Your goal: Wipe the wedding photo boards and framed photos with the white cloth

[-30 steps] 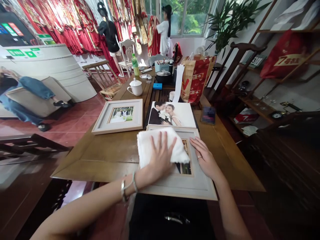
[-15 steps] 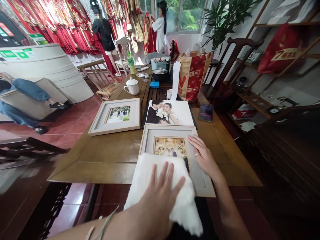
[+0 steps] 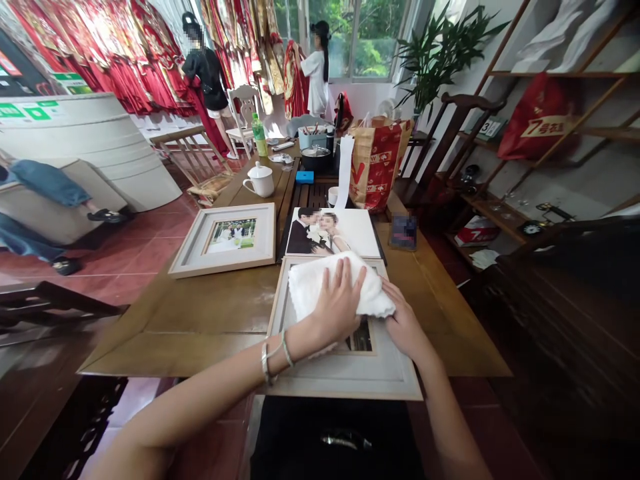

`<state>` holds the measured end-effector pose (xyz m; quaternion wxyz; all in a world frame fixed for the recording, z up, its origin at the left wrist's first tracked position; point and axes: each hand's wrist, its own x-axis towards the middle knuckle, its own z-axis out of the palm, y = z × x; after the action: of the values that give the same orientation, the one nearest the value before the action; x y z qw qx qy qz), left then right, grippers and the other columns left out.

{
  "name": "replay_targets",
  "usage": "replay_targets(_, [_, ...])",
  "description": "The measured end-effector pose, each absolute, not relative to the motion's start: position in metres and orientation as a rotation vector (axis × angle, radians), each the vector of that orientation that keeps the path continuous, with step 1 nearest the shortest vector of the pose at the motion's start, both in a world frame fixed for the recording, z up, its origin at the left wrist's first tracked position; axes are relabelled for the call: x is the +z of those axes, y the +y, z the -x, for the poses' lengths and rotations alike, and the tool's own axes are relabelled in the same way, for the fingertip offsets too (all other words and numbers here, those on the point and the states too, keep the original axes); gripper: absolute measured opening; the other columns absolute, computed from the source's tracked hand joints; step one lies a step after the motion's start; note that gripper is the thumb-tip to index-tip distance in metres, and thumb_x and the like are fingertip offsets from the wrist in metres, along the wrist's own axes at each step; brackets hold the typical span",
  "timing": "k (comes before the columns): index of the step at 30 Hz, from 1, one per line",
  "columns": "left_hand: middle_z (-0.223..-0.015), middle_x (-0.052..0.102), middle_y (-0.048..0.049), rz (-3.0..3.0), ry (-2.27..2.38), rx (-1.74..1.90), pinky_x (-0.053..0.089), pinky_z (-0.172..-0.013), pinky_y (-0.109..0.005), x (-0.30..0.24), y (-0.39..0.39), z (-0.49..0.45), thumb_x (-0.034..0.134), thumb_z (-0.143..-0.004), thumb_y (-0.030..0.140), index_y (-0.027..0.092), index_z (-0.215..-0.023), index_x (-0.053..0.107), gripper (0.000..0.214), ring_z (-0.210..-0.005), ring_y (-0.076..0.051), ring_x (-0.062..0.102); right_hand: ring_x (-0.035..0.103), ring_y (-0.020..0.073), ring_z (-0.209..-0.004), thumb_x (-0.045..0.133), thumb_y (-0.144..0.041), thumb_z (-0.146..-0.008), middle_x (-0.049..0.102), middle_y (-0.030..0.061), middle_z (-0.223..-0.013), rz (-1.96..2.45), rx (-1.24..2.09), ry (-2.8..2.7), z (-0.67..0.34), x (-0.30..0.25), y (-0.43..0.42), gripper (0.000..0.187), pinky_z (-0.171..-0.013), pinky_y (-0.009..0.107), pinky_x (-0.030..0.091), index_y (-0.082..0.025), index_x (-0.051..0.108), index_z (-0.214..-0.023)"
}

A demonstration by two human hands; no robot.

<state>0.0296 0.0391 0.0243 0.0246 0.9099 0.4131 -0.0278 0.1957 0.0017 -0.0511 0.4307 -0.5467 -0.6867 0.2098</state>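
Note:
In the head view a white cloth (image 3: 310, 287) lies bunched over the upper part of a light wooden picture frame (image 3: 345, 383) at the table's front edge. My left hand (image 3: 340, 303) presses flat on this cloth, its fingers spread. At the frame's right side rests my right hand (image 3: 404, 325), fingers stretched out beside the cloth's corner, their tips partly hidden. The cloth and my left hand cover most of the framed photo (image 3: 361, 339). Just beyond stands a wedding photo print (image 3: 357, 233) on a dark backing. A second picture frame (image 3: 225, 263) lies to the left.
On the wooden table (image 3: 200, 327) are a white lidded mug (image 3: 260, 181), a green bottle (image 3: 259, 137), a blue box (image 3: 305, 177), a paper bag (image 3: 377, 170) and a small dark card (image 3: 403, 232). Two people stand by hanging red garments; another person's legs show at left.
My left hand has slid the cloth forward, away from me, over the frame's upper part. The frame's lower part now shows. My right hand stays at the frame's right side.

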Motion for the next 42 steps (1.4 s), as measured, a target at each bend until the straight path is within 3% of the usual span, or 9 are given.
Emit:
replay_targets(4, [-0.154,0.010,-0.0260,-2.915,1.046,-0.004,0.012,-0.113,-0.051,0.024,0.075,-0.035,0.054,-0.079,0.019,0.005,-0.148,0.012,0.081,-0.142,-0.035,0.002,0.049,0.0238,-0.126,0.041,-0.012,-0.086,0.053,0.0093,-0.133,1.436,0.478,-1.665,-0.194,-0.050,0.001,0.046,-0.109,0.043,0.036,-0.025,0.055,-0.128])
replay_targets(11, [-0.156,0.021,-0.0007,-2.933,0.631,-0.068,0.006,-0.116,-0.041,0.029,0.109,-0.028,0.037,-0.084,0.017,0.016,-0.148,0.023,0.066,-0.144,-0.019,0.003,0.049,0.0248,-0.125,0.040,-0.015,-0.088,0.058,0.0095,-0.127,1.432,0.431,-1.708,-0.191,-0.046,0.002,0.039,-0.107,0.044,0.038,-0.024,0.059,-0.121])
replay_targets(18, [-0.155,0.023,-0.0041,-2.806,0.679,-0.091,0.001,-0.116,-0.047,0.029,0.067,0.013,0.044,-0.074,0.015,0.012,-0.146,0.028,0.073,-0.144,-0.021,0.000,0.044,0.0228,-0.131,0.035,-0.022,-0.094,0.058,0.0098,-0.130,1.391,0.468,-1.691,-0.190,-0.050,0.003,0.036,-0.111,0.049,0.033,-0.023,0.059,-0.121])
replay_targets(22, [-0.155,0.022,-0.0038,-2.629,0.720,-0.080,0.006,-0.117,-0.049,0.034,0.004,0.021,0.043,-0.081,0.019,0.017,-0.144,0.034,0.063,-0.144,-0.023,0.001,0.042,0.0227,-0.132,0.035,-0.030,-0.096,0.058,0.0086,-0.131,1.379,0.551,-1.636,-0.192,-0.051,0.004,0.036,-0.113,0.049,0.030,-0.024,0.060,-0.121])
replay_targets(24, [-0.156,0.017,-0.0046,-2.567,0.710,-0.075,0.006,-0.118,-0.049,0.033,-0.030,0.018,0.046,-0.084,0.029,0.012,-0.143,0.035,0.062,-0.143,-0.026,-0.003,0.041,0.0222,-0.133,0.035,-0.031,-0.096,0.057,0.0075,-0.132,1.373,0.592,-1.589,-0.193,-0.052,0.004,0.036,-0.114,0.048,0.028,-0.025,0.061,-0.120])
replay_targets(29, [-0.156,0.011,0.0034,-2.594,0.469,-0.082,0.009,-0.118,-0.047,0.022,-0.076,0.005,0.039,-0.091,0.033,0.015,-0.147,0.027,0.060,-0.144,-0.024,-0.001,0.038,0.0218,-0.135,0.041,-0.027,-0.092,0.055,0.0074,-0.134,1.365,0.617,-1.618,-0.195,-0.052,0.005,0.036,-0.116,0.046,0.025,-0.025,0.059,-0.123])
replay_targets(33, [-0.156,0.015,-0.0049,-2.613,0.690,-0.122,0.012,-0.116,-0.054,0.025,-0.064,0.002,0.050,-0.082,0.043,0.010,-0.145,0.029,0.074,-0.144,-0.030,0.004,0.037,0.0227,-0.136,0.044,-0.023,-0.090,0.054,0.0074,-0.135,1.359,0.588,-1.676,-0.196,-0.051,0.005,0.039,-0.115,0.048,0.026,-0.026,0.056,-0.126])
replay_targets(39, [-0.156,0.013,-0.0107,-2.649,1.347,-0.246,0.014,-0.113,-0.060,0.031,0.005,-0.005,0.057,-0.074,0.021,0.011,-0.147,0.023,0.081,-0.143,-0.035,0.004,0.036,0.0230,-0.136,0.042,-0.028,-0.092,0.054,0.0076,-0.135,1.362,0.601,-1.695,-0.197,-0.051,0.004,0.037,-0.114,0.050,0.026,-0.026,0.056,-0.126])
replay_targets(42, [-0.157,0.008,-0.0114,-2.684,1.379,-0.214,0.011,-0.113,-0.059,0.032,0.037,-0.004,0.055,-0.074,0.015,0.009,-0.147,0.023,0.080,-0.141,-0.038,-0.002,0.036,0.0225,-0.136,0.042,-0.029,-0.093,0.053,0.0075,-0.137,1.364,0.602,-1.687,-0.197,-0.052,0.005,0.037,-0.115,0.049,0.025,-0.026,0.056,-0.127])
